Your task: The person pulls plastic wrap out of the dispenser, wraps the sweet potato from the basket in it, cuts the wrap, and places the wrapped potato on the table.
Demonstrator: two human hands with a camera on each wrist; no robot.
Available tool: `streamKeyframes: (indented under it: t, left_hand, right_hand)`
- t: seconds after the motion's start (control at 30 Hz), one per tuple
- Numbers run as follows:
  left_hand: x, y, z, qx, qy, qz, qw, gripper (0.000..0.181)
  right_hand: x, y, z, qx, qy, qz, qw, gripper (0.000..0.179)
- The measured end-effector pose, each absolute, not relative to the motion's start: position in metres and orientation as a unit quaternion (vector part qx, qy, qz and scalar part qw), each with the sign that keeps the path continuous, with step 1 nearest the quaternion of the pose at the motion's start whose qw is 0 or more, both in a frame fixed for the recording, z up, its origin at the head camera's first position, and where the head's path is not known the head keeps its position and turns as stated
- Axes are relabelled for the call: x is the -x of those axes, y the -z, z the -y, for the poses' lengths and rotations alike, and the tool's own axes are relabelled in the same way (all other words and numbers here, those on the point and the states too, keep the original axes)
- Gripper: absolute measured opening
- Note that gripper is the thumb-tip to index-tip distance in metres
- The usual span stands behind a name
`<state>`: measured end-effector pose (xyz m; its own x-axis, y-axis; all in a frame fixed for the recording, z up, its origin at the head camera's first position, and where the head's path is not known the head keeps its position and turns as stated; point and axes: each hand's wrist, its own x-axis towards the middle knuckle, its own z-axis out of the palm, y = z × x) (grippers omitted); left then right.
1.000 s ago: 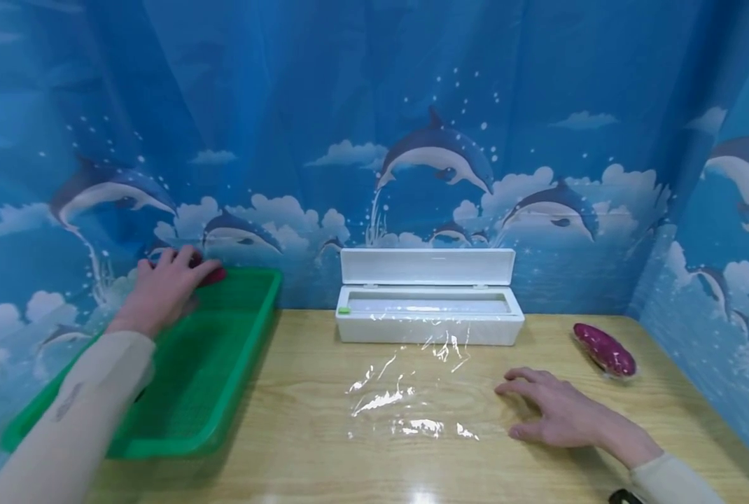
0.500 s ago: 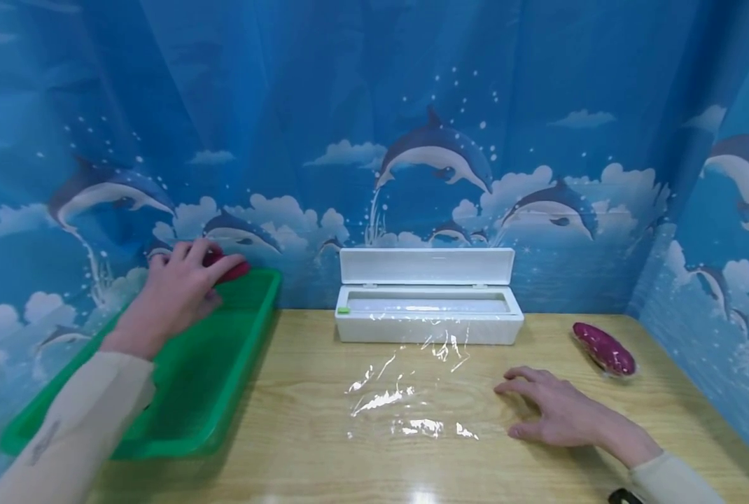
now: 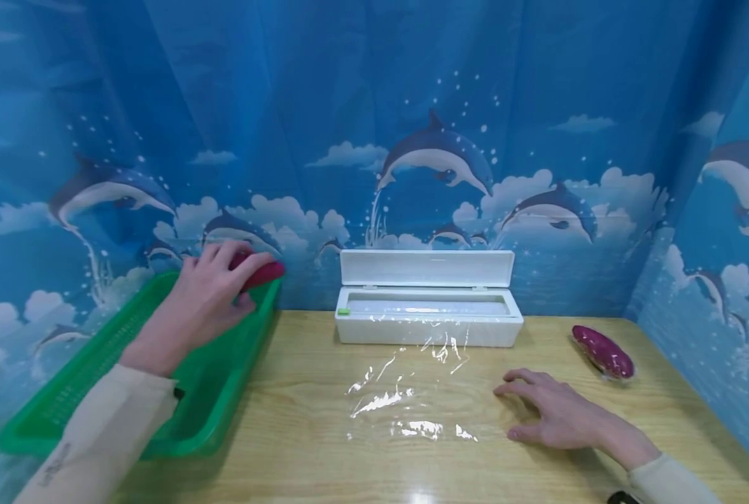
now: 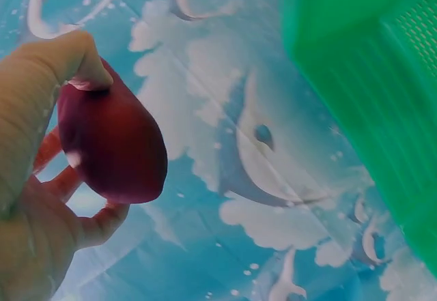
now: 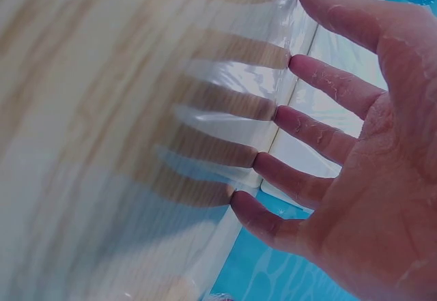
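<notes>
My left hand (image 3: 207,297) grips a dark red sweet potato (image 3: 264,274) over the far right corner of the green basket (image 3: 241,381). In the left wrist view, thumb and fingers curl round the sweet potato (image 4: 119,144), its blunt end sticking out. My right hand (image 3: 557,409) rests with spread fingers, its fingertips (image 5: 290,120) touching the tabletop at the edge of a clear sheet of cling film (image 3: 381,401). That film runs forward across the table from a white dispenser box (image 3: 428,330), whose lid stands up.
Another sweet potato (image 3: 604,352), wrapped in clear film, lies at the right of the wooden table (image 3: 311,448). A small green slider (image 3: 344,311) sits on the box's left end. A blue dolphin-print curtain (image 3: 324,84) closes off the back and sides.
My left hand has moved right with the sweet potato, from over the basket's back edge to its far right corner. The right hand stays in place.
</notes>
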<state>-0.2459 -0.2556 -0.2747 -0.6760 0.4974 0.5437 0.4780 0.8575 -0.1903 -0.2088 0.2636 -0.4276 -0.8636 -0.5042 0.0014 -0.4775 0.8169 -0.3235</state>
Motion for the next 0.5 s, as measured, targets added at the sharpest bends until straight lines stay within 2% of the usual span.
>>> streamKeyframes:
  t: [0.5]
  left_hand:
    - [0.230, 0.273, 0.206, 0.285, 0.052, 0.916, 0.277, 0.079]
  right_hand:
    - [0.210, 0.427, -0.263, 0.254, 0.159, -0.952, 0.061, 0.062]
